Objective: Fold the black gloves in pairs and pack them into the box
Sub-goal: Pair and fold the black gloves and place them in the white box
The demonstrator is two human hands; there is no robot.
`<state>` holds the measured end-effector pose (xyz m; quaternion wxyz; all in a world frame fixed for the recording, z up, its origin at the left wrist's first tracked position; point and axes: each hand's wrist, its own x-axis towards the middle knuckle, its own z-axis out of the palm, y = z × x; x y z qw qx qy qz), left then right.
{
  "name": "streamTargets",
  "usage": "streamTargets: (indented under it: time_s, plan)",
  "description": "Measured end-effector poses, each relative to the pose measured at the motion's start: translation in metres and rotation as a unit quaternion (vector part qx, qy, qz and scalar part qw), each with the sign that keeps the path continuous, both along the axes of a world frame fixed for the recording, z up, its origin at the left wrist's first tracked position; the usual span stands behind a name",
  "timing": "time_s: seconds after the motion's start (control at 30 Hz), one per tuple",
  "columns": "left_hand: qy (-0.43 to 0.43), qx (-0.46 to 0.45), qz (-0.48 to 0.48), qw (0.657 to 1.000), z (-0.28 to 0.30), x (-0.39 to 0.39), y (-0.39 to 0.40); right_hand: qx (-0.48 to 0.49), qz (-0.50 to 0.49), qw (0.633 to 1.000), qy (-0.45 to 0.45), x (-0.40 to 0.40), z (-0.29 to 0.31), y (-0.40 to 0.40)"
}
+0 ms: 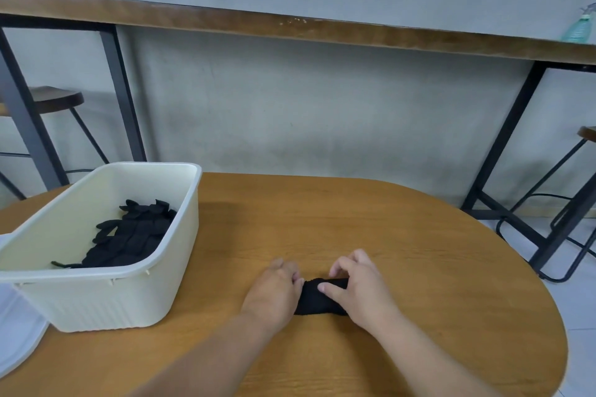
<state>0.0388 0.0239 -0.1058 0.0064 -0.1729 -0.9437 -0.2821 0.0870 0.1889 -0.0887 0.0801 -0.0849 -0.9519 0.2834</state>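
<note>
- On the tabletop (403,235), a folded black glove bundle (317,298) is pinched between the left hand (274,292) and the right hand (359,287); both ends are hidden by curled fingers.
- Left of it, more black gloves (132,235) are heaped in the cream box (106,303); single pairs cannot be distinguished.

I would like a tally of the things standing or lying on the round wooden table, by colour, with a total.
Black: 2, glove bundle under both hands, glove pile in the box
Cream: 1, box
White: 1, flat thing at the left edge, partly out of view
Total: 4
</note>
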Motion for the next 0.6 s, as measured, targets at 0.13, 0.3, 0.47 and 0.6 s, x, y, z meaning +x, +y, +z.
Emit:
streamTargets:
  time_s: [0.13,0.3,0.47,0.6]
  plan:
    - [0.024,-0.005,-0.019,1.000,-0.002,0.002,-0.003,0.133,0.096,0.983,0.078,0.005,-0.007,-0.005]
    - [0.043,-0.053,-0.042,0.997,0.005,0.005,0.000,0.148,0.145,0.977,0.048,0.014,-0.009,0.001]
    - [0.133,-0.196,-0.155,0.959,0.019,0.019,0.004,0.185,0.194,0.963,-0.029,0.018,0.000,0.005]
    - [0.112,-0.209,-0.179,0.955,0.018,0.025,-0.010,0.211,0.174,0.961,-0.045,0.009,0.011,-0.013]
